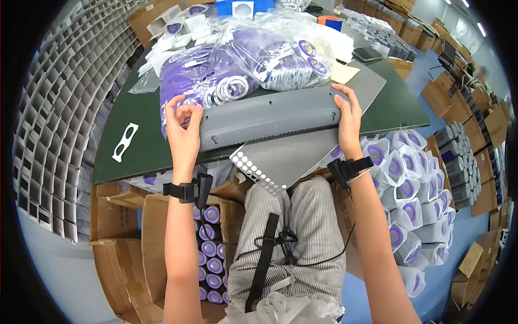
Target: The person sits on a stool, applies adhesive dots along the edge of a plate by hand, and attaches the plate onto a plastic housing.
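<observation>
A long, dark grey plastic housing (267,117) with small holes and keyhole slots spans the space between my hands, above the table's near edge. My left hand (185,127) grips its left end, fingers curled at the upper corner. At the right end my right hand (349,121) closes round it, thumb and fingers near the upper corner. Beneath the housing lies a grey sheet (294,156) that juts over the table edge toward my lap. Rows of round white stickers (252,170) line its lower left edge. Both wrists wear black straps with small devices.
Clear bags of purple and white rings (216,75) cover the dark green table (141,116). A white two-hole cutout (124,142) lies left; a phone (367,54) lies at the back right. Cartons of cylinders (213,264) and wrapped cylinders (407,189) flank my legs.
</observation>
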The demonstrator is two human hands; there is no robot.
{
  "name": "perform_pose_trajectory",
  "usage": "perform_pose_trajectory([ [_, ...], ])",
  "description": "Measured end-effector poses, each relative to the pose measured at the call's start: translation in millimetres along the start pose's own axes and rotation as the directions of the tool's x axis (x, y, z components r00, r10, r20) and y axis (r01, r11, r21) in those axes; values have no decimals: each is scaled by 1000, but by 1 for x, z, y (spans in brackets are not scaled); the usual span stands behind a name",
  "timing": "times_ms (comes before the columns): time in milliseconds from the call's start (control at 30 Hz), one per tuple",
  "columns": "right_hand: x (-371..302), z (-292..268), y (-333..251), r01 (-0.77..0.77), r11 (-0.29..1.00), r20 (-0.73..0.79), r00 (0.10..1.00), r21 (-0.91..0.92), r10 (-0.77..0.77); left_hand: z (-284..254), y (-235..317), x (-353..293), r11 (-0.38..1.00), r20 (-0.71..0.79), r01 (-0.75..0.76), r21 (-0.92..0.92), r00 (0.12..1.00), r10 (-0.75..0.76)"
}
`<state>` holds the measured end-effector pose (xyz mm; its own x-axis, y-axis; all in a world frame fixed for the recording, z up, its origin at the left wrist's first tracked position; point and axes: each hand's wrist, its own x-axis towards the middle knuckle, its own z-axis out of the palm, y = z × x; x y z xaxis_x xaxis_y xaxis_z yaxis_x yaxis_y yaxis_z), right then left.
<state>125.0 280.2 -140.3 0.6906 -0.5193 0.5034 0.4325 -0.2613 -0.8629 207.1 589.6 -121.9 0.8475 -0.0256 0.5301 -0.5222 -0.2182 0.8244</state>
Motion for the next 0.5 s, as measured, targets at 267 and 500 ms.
perform_pose_trajectory([
  [267, -1, -3, 5, 13, 1000, -24, 1000, -26, -14, 8, 18, -6, 965, 8, -72, 254, 997, 72],
  [500, -1, -3, 4, 14, 999, -41, 999, -44, -16, 7, 3, -7, 979, 48, -71, 191, 997, 63],
])
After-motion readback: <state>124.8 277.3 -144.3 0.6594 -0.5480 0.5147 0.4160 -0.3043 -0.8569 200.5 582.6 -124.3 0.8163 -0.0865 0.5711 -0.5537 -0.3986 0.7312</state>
